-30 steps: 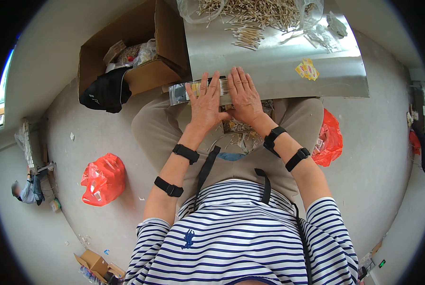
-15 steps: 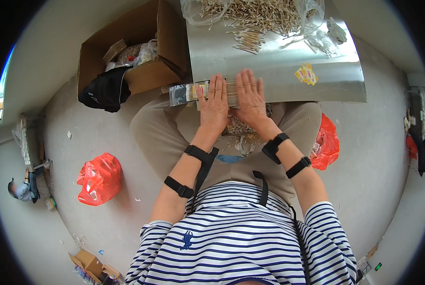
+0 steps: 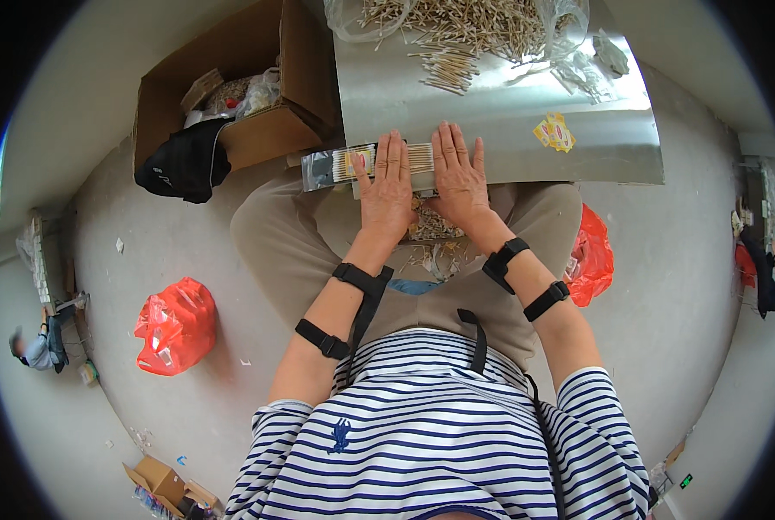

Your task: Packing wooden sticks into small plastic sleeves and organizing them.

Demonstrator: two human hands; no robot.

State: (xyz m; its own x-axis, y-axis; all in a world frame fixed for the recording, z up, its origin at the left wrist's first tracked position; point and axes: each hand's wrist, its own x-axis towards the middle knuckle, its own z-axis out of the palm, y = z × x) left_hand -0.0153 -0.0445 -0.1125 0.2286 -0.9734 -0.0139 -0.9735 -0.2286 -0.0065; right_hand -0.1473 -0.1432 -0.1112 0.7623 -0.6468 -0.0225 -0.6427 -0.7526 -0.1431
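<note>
Near the edge of the metal table (image 3: pixel 500 130), cotton swabs lie side by side in a clear plastic sleeve (image 3: pixel 318 172) with a yellow label (image 3: pixel 363 159). My left hand (image 3: pixel 387 189) lies flat across the sleeve, fingers stretched and hiding its middle. Just right of it, my right hand (image 3: pixel 462 180) rests flat at the other end of the swabs, its fingers straight too. A row of bare swabs (image 3: pixel 418 158) shows between the two hands. Neither hand is closed round anything.
A big heap of loose swabs (image 3: pixel 474 24) and several yellow labels (image 3: pixel 555 133) lie on the table. At left stands an open cardboard box (image 3: pixel 257 143) with a black cloth (image 3: pixel 184 163). Red plastic bags (image 3: pixel 177 325) sit on the floor. Another person (image 3: pixel 39 351) is far left.
My hands have moved a little apart, and more of the swabs shows between them. The whole view has shifted slightly.
</note>
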